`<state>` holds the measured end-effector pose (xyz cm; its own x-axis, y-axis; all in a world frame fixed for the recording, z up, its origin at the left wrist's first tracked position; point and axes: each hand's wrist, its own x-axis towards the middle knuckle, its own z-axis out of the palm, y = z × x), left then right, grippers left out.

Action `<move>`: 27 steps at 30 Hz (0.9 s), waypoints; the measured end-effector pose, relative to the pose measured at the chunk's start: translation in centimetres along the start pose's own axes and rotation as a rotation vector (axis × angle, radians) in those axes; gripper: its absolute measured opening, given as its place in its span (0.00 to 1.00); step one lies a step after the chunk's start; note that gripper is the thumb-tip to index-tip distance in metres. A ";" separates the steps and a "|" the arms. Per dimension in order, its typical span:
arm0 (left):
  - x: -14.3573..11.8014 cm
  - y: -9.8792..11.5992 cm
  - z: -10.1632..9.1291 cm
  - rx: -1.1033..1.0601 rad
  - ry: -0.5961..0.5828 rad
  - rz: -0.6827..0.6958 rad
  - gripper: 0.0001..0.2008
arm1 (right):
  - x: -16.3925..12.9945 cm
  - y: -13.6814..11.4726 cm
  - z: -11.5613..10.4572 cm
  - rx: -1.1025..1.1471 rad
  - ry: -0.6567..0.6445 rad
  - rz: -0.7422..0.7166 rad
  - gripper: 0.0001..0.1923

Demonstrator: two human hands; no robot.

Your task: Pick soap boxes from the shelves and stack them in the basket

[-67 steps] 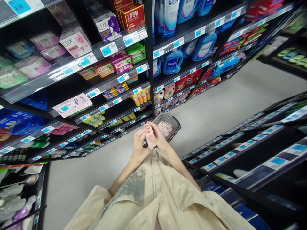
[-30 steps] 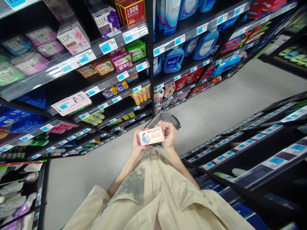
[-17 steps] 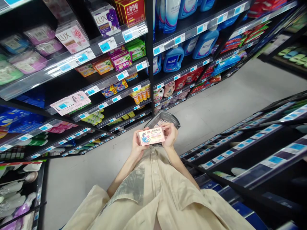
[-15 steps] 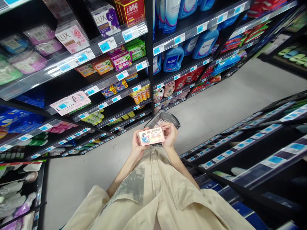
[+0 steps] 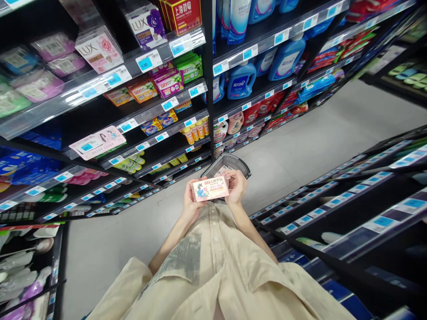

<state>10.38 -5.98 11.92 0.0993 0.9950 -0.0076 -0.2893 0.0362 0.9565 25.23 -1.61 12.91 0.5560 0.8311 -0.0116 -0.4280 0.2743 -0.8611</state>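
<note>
- Head view: soap box, pink, held level in front of my chest, printed face up, between both my hands.
- My left hand grips its left end; my right hand grips its right end.
- Grey basket sits on the floor just beyond, by the shelf of soaps.

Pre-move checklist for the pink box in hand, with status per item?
1. Both hands on box: left hand and right hand grip its ends: ok.
2. Printed face toward camera: ok.
3. Box level, not tilted: ok.
4. Basket on the floor beyond the hands, open top: ok.
5. Room left in basket: cannot tell, mostly hidden.
6. Floor around basket free of obstacles: ok.
</note>
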 end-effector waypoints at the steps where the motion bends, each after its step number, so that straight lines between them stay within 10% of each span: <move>1: 0.0 0.2 0.1 -0.030 0.013 -0.020 0.35 | 0.0 0.0 0.0 0.003 -0.003 -0.001 0.22; 27: 0.1 1.7 1.3 -0.194 0.121 -0.140 0.37 | 0.2 0.2 -0.1 0.033 -0.022 -0.035 0.21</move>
<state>11.10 -5.99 13.90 0.0399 0.9825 -0.1818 -0.4590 0.1796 0.8701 25.32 -1.48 12.69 0.5551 0.8313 0.0298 -0.4320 0.3187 -0.8437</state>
